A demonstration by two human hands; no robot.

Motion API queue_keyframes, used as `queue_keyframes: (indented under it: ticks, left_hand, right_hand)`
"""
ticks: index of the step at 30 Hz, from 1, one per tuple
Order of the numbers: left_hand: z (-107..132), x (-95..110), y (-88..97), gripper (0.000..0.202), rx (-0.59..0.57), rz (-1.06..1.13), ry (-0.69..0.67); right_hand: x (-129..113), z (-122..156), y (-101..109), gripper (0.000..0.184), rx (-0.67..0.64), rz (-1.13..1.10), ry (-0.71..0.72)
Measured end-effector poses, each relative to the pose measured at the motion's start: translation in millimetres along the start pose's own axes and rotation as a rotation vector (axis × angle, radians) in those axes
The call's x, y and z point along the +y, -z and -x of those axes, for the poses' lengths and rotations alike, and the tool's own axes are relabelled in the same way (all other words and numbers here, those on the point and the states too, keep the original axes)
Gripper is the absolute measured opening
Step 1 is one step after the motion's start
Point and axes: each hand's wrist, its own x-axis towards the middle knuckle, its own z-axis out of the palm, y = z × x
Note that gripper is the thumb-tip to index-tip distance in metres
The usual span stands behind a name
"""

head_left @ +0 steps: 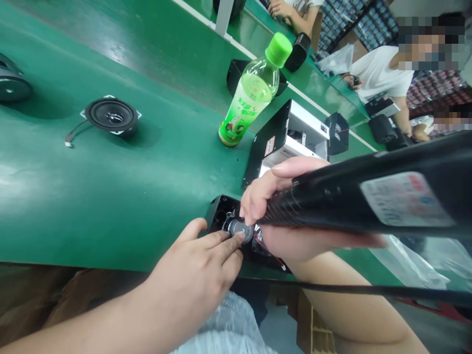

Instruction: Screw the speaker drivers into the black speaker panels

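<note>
My right hand point(273, 196) is wrapped round a black electric screwdriver point(368, 201) that lies nearly level, its tip pointing left at a small round speaker point(239, 229). That speaker sits in a black plastic housing point(221, 211) at the near edge of the green table point(110, 187). My left hand point(199, 265) rests beside it, index and middle fingers stretched out and pressing on the speaker's metal back. Thin red and black wires point(271, 253) run out of the housing under my right hand.
A green-capped drink bottle point(252, 91) stands behind the housing. A loose speaker point(112, 116) with a wire lies at the left, another point(13, 86) at the far left edge. A black-and-white box point(291, 137) stands by the bottle. Other people sit across the table at the top right.
</note>
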Motion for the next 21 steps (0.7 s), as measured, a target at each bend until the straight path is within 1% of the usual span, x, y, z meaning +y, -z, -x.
queue_keyframes:
  ticks: [2, 3, 7, 10, 14, 16, 18, 19, 21]
  left_hand:
    - [0, 0, 0.4, 0.039, 0.010, -0.006, 0.001]
    - [0, 1, 0.6, 0.037, 0.008, -0.007, 0.002]
    - [2, 2, 0.6, 0.029, -0.021, -0.002, 0.015]
    - [1, 1, 0.2, 0.029, -0.025, 0.017, 0.018]
    - [3, 0, 0.1, 0.031, -0.022, 0.046, 0.019]
    - [5, 0, 0.1, 0.031, -0.029, 0.074, 0.033]
    - [8, -2, 0.0, 0.031, -0.024, 0.098, 0.048]
    - [10, -3, 0.0, 0.032, -0.008, 0.103, 0.053]
    - [12, -4, 0.0, 0.035, 0.006, 0.103, 0.036]
  right_hand:
    - [7, -2, -1, 0.071, -0.010, -0.134, 0.036]
    - [9, -2, -1, 0.070, -0.021, -0.160, 0.037]
    - [11, -4, 1, 0.069, -0.060, -0.168, 0.049]
    - [16, -2, 2, 0.069, -0.066, -0.159, 0.077]
    - [32, 4, -1, 0.065, -0.057, -0.156, 0.153]
    - [34, 5, -2, 0.064, -0.052, -0.155, 0.175]
    - [22, 2, 2, 0.066, -0.043, -0.161, 0.177]
    - [11, 0, 6, 0.067, -0.035, -0.168, 0.175]
    - [-20, -7, 20, 0.064, 0.015, -0.173, 0.168]
